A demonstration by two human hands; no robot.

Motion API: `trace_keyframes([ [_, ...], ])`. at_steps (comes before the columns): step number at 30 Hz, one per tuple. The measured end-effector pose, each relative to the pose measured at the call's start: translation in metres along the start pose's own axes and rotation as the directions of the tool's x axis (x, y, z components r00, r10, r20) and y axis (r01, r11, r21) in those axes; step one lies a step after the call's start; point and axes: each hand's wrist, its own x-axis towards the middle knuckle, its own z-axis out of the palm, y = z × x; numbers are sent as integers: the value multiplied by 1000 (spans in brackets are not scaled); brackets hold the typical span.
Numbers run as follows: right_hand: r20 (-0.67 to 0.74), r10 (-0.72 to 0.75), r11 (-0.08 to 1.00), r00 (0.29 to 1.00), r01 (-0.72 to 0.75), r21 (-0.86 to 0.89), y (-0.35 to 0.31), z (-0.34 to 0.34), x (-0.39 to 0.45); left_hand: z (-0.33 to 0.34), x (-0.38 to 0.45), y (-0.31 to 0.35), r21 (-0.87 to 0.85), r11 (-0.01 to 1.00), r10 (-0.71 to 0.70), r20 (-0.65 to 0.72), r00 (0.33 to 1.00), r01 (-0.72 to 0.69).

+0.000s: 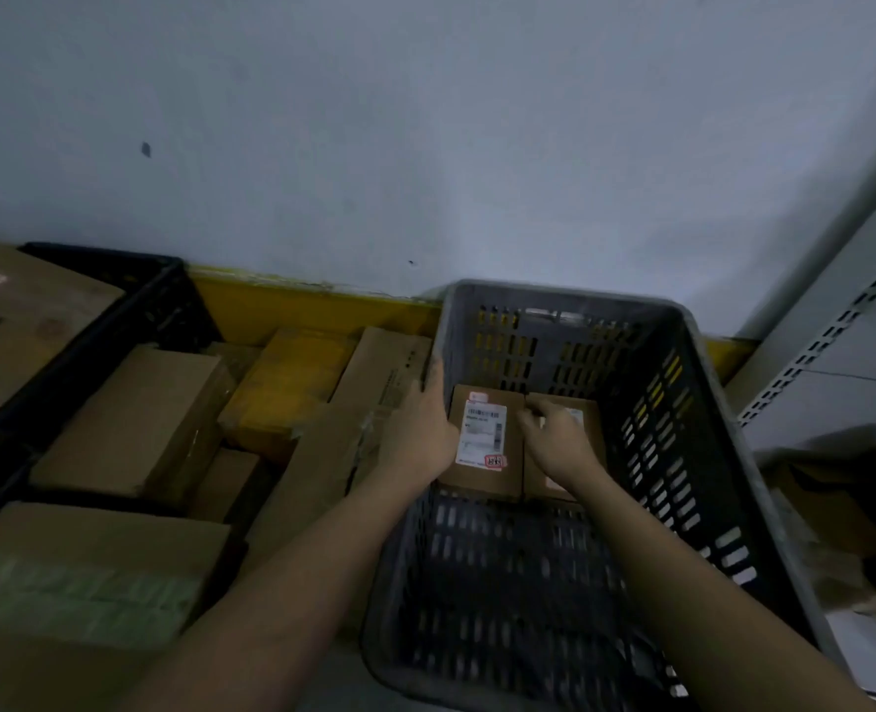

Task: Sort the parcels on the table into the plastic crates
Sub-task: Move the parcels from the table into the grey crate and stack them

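A grey slotted plastic crate [692,403] stands at the centre right. Two small cardboard parcels lie side by side on its floor at the far end. The left parcel [482,444] shows a white shipping label and a red sticker. The right parcel [587,411] is mostly covered. My left hand [417,429] grips the crate's left wall, fingers hooked over the rim beside the labelled parcel. My right hand [554,434] is inside the crate with curled fingers on the top of the right parcel.
Several cardboard boxes [137,418] are piled to the left of the crate. A black crate [132,300] holding a large box sits at the far left. A yellow ledge [312,300] runs along the wall. Metal shelving [836,341] and more boxes stand at the right.
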Motion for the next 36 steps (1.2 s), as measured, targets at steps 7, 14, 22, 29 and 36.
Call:
trace_keyframes([
  [7,-79,-264,953,961,272,132,-85,-9,-37,-8,-7,-4,-318,947,-57,-64,996,34],
  [14,-2,-377,920,926,375,116,-121,2,-63,-66,-19,-79,-205,978,-57,-147,987,26],
  [22,98,-462,886,882,453,97,-179,60,-68,-144,-41,-192,-207,948,-287,-231,930,241],
  [29,257,-404,913,878,367,181,-241,138,-86,-173,-59,-285,-20,905,-424,-143,894,426],
  [36,430,-202,962,880,97,254,-271,228,-91,-180,-50,-333,29,922,-383,-79,920,386],
])
